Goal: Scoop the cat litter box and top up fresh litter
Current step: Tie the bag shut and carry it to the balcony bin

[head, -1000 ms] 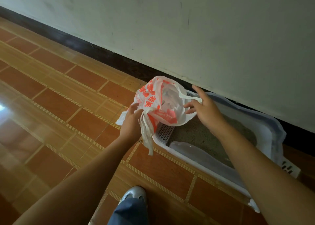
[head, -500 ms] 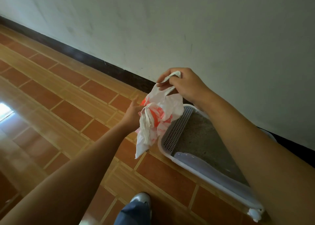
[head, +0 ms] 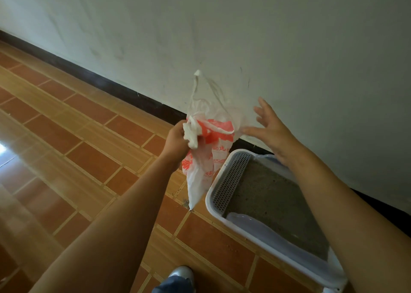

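A white plastic bag (head: 205, 159) with red print hangs in the air beside the litter box (head: 262, 246). My left hand (head: 175, 140) grips one bunched handle of the bag. Its other handle loop flies up loose above. My right hand (head: 270, 127) is just right of the bag with fingers spread, its thumb touching or nearly touching the bag's side. The white box sits on the floor against the wall, holding grey litter (head: 271, 197), a perforated grille at its left end and a pale plastic liner along the near rim.
The floor (head: 89, 159) is orange and tan tile with a dark skirting board below a white wall (head: 266, 48). Specks of litter lie on the tile below the bag. My shoe and trouser leg (head: 178, 279) are at the bottom centre.
My right hand has let go of the bag handle it was gripping and opened, moving right. That handle now flies upward. My left hand has raised the bag higher.
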The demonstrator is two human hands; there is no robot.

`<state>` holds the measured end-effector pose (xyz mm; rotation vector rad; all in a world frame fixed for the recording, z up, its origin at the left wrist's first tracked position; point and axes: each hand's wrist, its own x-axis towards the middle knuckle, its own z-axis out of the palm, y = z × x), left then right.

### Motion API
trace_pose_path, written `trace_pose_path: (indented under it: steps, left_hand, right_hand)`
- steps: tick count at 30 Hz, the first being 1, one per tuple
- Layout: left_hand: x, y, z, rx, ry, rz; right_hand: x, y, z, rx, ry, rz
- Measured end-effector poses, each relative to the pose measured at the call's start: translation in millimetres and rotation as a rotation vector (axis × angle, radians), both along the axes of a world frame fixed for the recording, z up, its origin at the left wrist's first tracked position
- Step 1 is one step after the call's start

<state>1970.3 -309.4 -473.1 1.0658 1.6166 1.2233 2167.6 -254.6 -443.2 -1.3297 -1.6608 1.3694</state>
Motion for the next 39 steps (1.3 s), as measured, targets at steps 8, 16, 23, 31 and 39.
trace_pose_path:
  steps: [8, 16, 23, 31, 39]
  left_hand:
    - [-7, 18, -12, 0.032, -0.094, -0.098]
    - [6, 22, -2, 0.006, 0.055, -0.203]
    - [-1, 21, 1, -0.021, 0.029, -0.366]
    - [-13, 6, -36, -0.301, 0.026, -0.589]
    - [-1, 3, -43, -0.219, 0.083, -0.363]
  right_hand:
    - [-15, -10, -49, -0.078, -0.140, 0.193]
    - [-41, -13, -48, -0.054, -0.198, 0.243]
    - [-43, -10, -59, -0.046, -0.175, 0.003]
    - [-41, -9, -54, -0.140, 0.075, 0.003]
    - [-45, -14, -45, -0.162, 0.103, 0.086]
